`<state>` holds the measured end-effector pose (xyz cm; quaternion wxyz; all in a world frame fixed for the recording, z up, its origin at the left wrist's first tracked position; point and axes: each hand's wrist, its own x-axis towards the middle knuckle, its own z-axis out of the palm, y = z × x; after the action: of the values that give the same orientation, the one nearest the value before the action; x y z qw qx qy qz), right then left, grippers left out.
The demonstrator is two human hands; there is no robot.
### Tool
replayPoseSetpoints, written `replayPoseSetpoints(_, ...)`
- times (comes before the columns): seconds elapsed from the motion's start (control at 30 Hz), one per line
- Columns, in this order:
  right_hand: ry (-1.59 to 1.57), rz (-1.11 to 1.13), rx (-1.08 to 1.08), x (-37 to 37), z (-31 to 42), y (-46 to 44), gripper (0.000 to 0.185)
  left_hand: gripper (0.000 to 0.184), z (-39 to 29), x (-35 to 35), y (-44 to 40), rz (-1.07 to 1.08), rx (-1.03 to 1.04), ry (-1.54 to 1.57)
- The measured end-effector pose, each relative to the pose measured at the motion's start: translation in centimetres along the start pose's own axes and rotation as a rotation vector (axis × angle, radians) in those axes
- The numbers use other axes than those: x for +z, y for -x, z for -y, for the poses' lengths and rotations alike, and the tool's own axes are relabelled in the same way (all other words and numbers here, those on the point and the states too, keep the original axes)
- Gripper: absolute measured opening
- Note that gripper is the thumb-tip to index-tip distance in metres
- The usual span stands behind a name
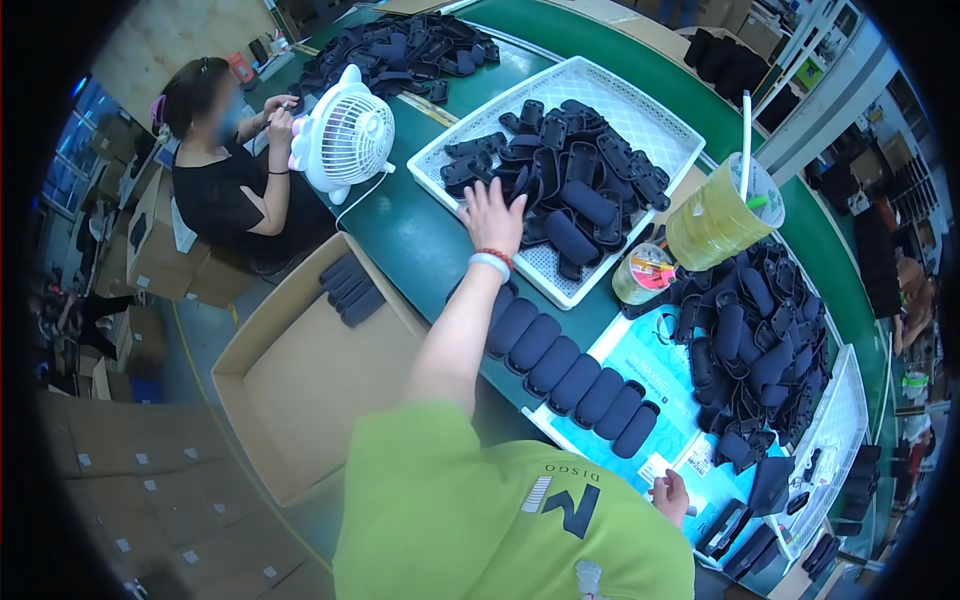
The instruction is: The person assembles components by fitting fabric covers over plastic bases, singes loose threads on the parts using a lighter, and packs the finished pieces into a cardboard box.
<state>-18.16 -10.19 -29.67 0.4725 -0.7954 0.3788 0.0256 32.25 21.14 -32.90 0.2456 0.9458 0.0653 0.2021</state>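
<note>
My left hand (492,218), with a red bracelet and a white band at its wrist, lies with fingers spread at the near left edge of a heap of black padded parts (570,170). The heap sits in a white plastic tray (566,290). My right hand (670,497) is low at the right, beside my green shirt, its fingers curled; what they hold, if anything, is too small to name. Between my hands, a row of dark padded pieces (575,385) runs along the table's near edge and onto blue-and-white packaging (655,350).
A co-worker (225,180) sits at the left behind a white fan (355,135). An open cardboard box (290,410) holds several dark pieces. A taped yellowish container (720,220) and a smaller cup (640,275) stand near another black heap (760,330).
</note>
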Motion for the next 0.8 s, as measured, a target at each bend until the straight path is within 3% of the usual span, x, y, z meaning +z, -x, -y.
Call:
replayPoseSetpoints(0.2, 0.067, -0.019, -0.092, 0.6, 1.2, 0.4, 0.036, 0.065, -1.9, 1.1, -0.9, 0.197, -0.019, 0.002)
replayPoseSetpoints(0.43, 0.058, -0.024, -0.044, 0.6, 0.3, 1.6, 0.036, 0.061, -0.7, 0.4, 1.3, 0.073, 0.106, 0.073)
replayPoseSetpoints(0.57, 0.084, -0.014, -0.078, 0.6, -0.7, 1.5, 0.035, 0.06, -5.0, -1.5, 2.0, 0.03, 0.307, 0.108)
replayPoseSetpoints(0.63, 0.11, 0.002, -0.087, 0.3, -0.1, 1.3, 0.034, 0.06, -7.5, -1.3, 1.9, 0.142, 0.403, 0.039)
replayPoseSetpoints(0.8, 0.114, -0.018, -0.129, -1.3, 0.3, 1.2, 0.034, 0.062, -10.4, -0.7, -0.2, 0.355, 0.347, -0.285)
